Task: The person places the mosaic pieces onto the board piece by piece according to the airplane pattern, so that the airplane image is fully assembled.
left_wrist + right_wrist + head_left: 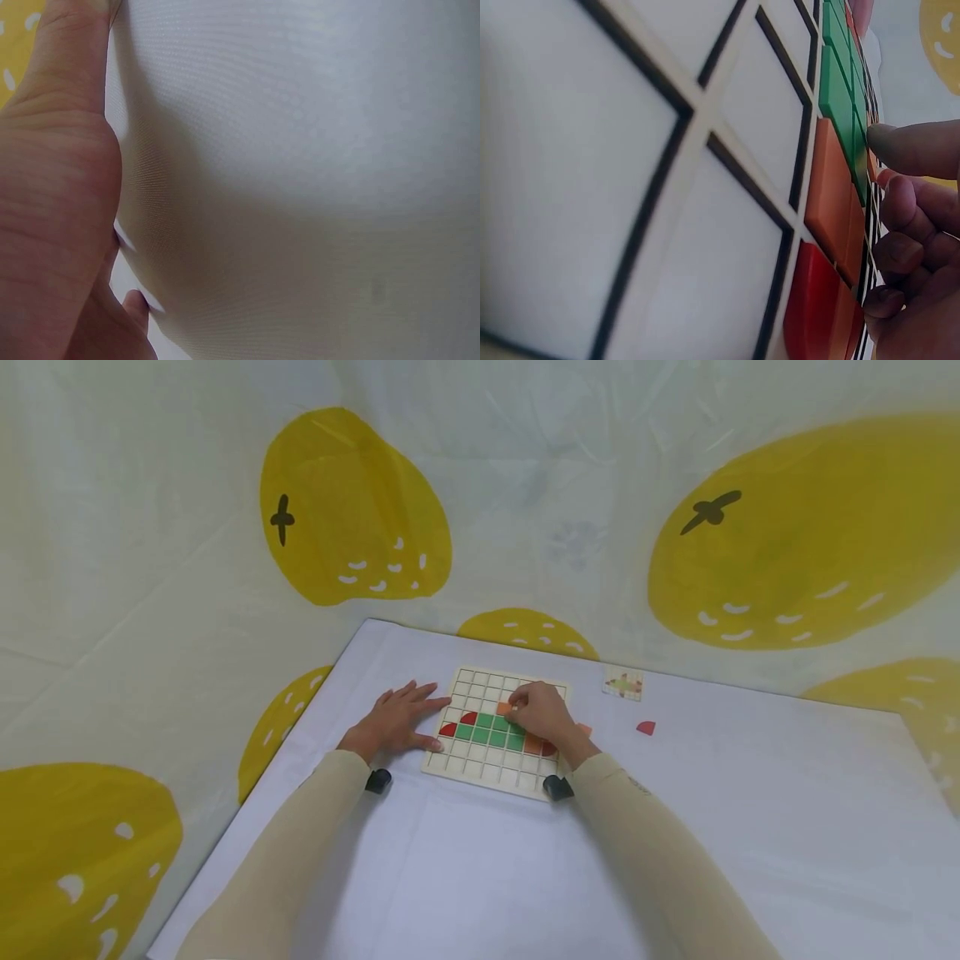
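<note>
A pale square grid board [480, 777] lies on the white table. Green square tiles [481, 734] fill its middle, with red quarter-round tiles [447, 729] at their left end. My left hand [393, 720] lies with fingers spread, its fingertips and thumb at the board's left edge. Over the board's right half, my right hand [546, 714] pinches an orange square tile [505, 708] between thumb and forefinger, just above the green row. Close beneath that hand are another orange tile [829, 184] and a red tile [810, 300]. My right hand partly hides the board.
A small pattern card [622, 683] lies at the table's back edge, right of the board. Nearer is a loose red quarter-round tile [646, 727]. An orange piece [585, 729] shows beside my right wrist. A curtain with yellow fruit prints [356, 510] hangs behind the table.
</note>
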The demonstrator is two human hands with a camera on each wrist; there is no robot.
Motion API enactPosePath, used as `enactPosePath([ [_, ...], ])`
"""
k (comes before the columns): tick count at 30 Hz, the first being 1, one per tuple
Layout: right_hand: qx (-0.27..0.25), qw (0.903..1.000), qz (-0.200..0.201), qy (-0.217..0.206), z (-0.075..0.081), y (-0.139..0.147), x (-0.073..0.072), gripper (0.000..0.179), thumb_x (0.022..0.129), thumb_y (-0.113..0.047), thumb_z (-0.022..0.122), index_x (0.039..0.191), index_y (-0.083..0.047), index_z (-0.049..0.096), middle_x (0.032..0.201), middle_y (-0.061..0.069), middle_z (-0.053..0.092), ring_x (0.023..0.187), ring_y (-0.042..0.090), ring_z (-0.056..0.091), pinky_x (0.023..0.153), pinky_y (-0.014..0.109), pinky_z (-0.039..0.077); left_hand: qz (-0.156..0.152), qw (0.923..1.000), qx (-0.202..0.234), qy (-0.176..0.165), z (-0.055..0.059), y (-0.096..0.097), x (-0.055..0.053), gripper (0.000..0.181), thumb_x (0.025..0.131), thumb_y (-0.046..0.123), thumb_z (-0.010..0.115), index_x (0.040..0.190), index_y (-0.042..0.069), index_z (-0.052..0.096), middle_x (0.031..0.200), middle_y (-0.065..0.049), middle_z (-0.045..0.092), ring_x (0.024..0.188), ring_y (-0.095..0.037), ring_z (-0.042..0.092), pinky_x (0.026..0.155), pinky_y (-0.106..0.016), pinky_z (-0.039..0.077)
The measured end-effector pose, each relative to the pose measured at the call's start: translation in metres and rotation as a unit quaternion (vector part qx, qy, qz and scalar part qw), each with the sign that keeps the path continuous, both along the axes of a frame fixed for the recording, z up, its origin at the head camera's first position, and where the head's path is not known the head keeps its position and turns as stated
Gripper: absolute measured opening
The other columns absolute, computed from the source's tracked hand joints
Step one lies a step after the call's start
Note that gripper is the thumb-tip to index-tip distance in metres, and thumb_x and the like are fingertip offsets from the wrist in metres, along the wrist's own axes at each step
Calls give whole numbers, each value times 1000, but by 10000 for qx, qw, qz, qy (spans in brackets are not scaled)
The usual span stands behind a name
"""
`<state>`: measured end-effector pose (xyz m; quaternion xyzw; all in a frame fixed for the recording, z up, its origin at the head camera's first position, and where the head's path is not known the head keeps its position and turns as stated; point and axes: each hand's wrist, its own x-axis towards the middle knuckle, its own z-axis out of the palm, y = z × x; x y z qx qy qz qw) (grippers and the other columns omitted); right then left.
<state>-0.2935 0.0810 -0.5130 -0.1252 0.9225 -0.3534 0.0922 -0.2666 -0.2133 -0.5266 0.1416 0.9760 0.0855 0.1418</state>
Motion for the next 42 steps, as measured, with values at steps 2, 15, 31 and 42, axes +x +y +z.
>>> enactPosePath([
  [2,-9,10000,25,24,0,3,0,29,92,-22,75,117,-6,78,104,9,71,98,25,58,86,36,50,-24,10000,-34,-38,0,1,0,95,80,74,73,161,50,28,178,8,12,166,-31,2,132,-64,7],
  [15,-99,9976,-532,-441,11,68,-3,23,95,-23,72,114,-12,79,94,11,65,86,27,59,69,29,50,-47,9999,-92,-36,6,3,0,95,81,71,74,162,48,29,178,5,13,166,-33,4,132,-64,10],
  [31,508,9888,-1292,-554,-2,198,5,36,97,-27,68,127,-6,72,117,23,68,107,37,56,98,52,51,-48,10000,56,-14,6,2,2,94,82,67,77,162,47,30,178,4,14,166,-34,5,132,-65,10],
  [42,322,9795,-1566,-1228,-1,228,25,56,94,-43,75,139,-11,62,142,23,52,129,43,43,109,63,45,-125,9998,144,42,6,2,2,94,83,65,77,162,46,31,178,3,15,165,-36,6,131,-66,9],
])
